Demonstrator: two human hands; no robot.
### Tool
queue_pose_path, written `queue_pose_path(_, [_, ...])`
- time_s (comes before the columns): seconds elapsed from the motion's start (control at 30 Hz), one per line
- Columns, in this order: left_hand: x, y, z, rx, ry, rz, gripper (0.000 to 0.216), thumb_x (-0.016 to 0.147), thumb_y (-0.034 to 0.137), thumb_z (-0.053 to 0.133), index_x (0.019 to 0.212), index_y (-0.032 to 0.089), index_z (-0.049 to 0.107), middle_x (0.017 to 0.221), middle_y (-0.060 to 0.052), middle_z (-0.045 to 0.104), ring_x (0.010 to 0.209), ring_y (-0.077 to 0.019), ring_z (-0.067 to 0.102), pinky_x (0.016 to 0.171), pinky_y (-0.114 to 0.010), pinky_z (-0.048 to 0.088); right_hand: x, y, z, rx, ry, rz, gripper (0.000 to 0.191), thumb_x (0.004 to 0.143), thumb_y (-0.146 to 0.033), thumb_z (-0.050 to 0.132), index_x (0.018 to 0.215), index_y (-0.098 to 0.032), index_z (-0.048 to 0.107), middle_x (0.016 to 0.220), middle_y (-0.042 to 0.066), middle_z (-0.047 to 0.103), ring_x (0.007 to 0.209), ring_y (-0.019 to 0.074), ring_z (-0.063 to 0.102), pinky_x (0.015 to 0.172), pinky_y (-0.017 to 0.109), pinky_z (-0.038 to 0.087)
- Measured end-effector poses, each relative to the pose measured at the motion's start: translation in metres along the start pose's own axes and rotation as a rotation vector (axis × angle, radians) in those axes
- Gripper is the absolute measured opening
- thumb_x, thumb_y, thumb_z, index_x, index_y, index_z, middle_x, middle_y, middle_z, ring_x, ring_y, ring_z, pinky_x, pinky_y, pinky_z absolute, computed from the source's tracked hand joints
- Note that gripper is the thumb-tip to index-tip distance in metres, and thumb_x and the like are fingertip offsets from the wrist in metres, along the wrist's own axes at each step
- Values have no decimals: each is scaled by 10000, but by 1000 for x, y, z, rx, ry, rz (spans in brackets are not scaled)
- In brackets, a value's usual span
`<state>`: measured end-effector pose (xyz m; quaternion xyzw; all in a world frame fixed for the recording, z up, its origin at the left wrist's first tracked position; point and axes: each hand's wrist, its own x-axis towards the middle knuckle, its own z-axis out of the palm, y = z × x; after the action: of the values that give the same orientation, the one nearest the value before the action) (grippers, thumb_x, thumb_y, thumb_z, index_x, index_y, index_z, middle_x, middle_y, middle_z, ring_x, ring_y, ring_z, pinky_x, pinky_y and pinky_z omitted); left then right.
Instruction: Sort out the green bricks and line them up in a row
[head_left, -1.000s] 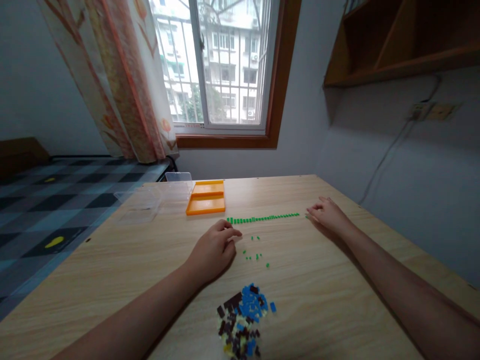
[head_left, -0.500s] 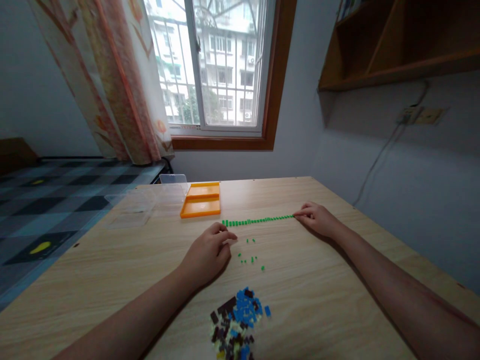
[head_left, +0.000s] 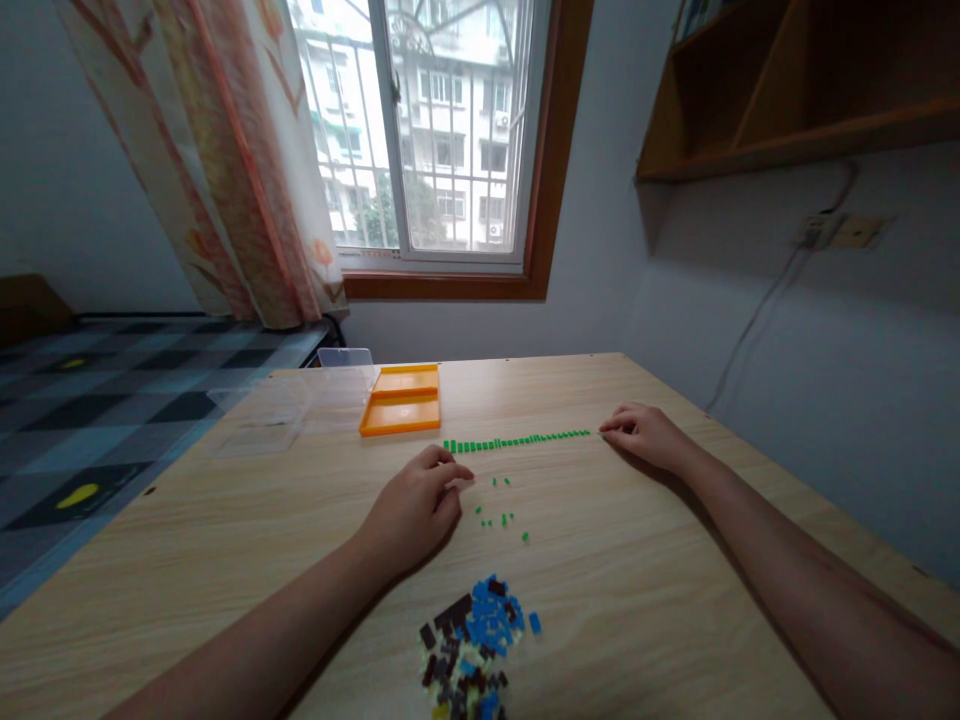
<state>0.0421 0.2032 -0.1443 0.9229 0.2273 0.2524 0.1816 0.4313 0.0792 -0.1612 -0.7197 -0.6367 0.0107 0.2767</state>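
Observation:
A long row of small green toy bricks (head_left: 517, 441) runs from left to right across the table. My left hand (head_left: 418, 500) rests near the row's left end, its fingers loosely curved with a gap between thumb and forefinger, holding nothing that I can see. Just past the right end of the row is my right hand (head_left: 641, 436), its fingertips pinched together at the tabletop. Whatever is between them is too small to make out. Several loose green bricks (head_left: 504, 519) lie scattered in front of the row.
A pile of blue, brown and pale bricks (head_left: 491, 620) lies at the table's near side. Behind my left hand stand an orange two-part tray (head_left: 403, 430) and clear plastic boxes (head_left: 259, 438). A bed (head_left: 172, 408) adjoins the table on the left.
My right hand has shifted slightly to the right, away from the row's end, leaving a small gap. My left hand stays where it was.

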Motion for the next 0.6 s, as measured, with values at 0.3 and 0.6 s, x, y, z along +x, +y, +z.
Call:
queue_pose_path(0.3, [0, 2, 0, 4, -8, -16, 282, 884, 142, 484, 1007, 199, 731, 1086, -82, 611, 959, -215, 629, 894, -380, 521, -1, 4, -4, -32, -77, 2, 242, 850, -279, 590, 918, -195, 806, 873, 73, 731, 755, 181, 650, 696, 280, 474])
queue_pose_path(0.6, [1, 0, 1, 24, -21, -13, 273, 893, 152, 494, 1018, 199, 732, 1100, -89, 609, 974, -222, 622, 898, -388, 520, 5, -1, 6, -64, -47, 67, 239, 859, -324, 615, 935, -198, 802, 889, 65, 752, 767, 193, 657, 698, 284, 472])
